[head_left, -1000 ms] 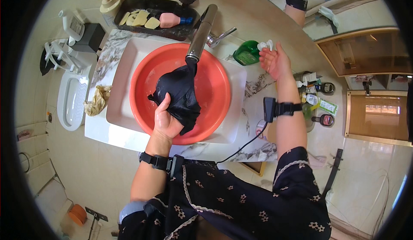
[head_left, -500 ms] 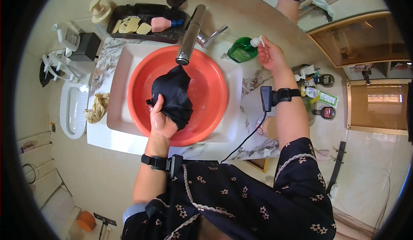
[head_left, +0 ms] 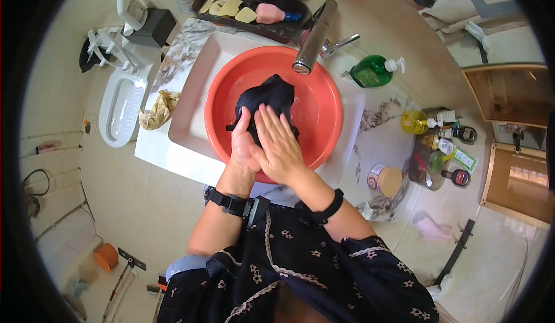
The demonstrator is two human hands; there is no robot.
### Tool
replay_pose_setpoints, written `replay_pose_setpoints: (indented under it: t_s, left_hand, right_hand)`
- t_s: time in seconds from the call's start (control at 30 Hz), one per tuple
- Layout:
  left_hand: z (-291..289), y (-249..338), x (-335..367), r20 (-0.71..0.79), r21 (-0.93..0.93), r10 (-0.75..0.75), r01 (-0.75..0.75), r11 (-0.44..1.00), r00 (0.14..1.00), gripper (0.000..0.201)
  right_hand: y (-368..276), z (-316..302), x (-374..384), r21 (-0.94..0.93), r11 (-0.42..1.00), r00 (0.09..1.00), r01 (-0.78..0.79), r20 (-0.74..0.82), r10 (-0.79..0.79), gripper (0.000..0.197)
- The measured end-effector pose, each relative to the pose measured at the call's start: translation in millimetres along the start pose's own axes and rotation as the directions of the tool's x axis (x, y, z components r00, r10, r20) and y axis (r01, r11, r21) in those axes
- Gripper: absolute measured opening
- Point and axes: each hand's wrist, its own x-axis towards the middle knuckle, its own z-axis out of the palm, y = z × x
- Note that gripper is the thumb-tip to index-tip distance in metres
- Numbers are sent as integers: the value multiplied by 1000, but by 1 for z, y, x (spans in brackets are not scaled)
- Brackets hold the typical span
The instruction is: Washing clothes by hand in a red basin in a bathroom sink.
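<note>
A dark, black-looking cloth item (head_left: 270,93) is bunched over the orange-red basin (head_left: 334,100); its exact kind does not show. Beneath it lies my left hand (head_left: 245,146), thumb along the near edge, holding it, with the other fingers hidden. Flat on top of the cloth rests my right hand (head_left: 278,144), its fingers stretched out and pressing on the fabric. A green pump bottle (head_left: 372,71) stands on the counter to the right of the tap, apart from both hands.
The basin sits in a white sink (head_left: 188,115) under a metal tap (head_left: 312,39). A black tray (head_left: 251,10) with soap pieces lies behind. At left is a crumpled cloth (head_left: 157,112); at right are a round tub (head_left: 386,180) and a yellow pump bottle (head_left: 414,122).
My right hand has left the green bottle's pump and come down onto the black cloth. My left hand still holds the cloth. The whole view has shifted.
</note>
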Motion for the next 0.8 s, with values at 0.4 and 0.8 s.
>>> replay_pose_setpoints:
  t_s: [0.4, 0.8]
  left_hand:
    - [1, 1, 9, 38, -41, 62, -61, 997, 997, 53]
    - [-34, -13, 10, -307, 251, 64, 16, 968, 949, 34]
  right_hand:
    - [45, 12, -30, 962, -33, 883, -270, 261, 391, 57]
    - [55, 1, 7, 952, 280, 760, -122, -92, 643, 21]
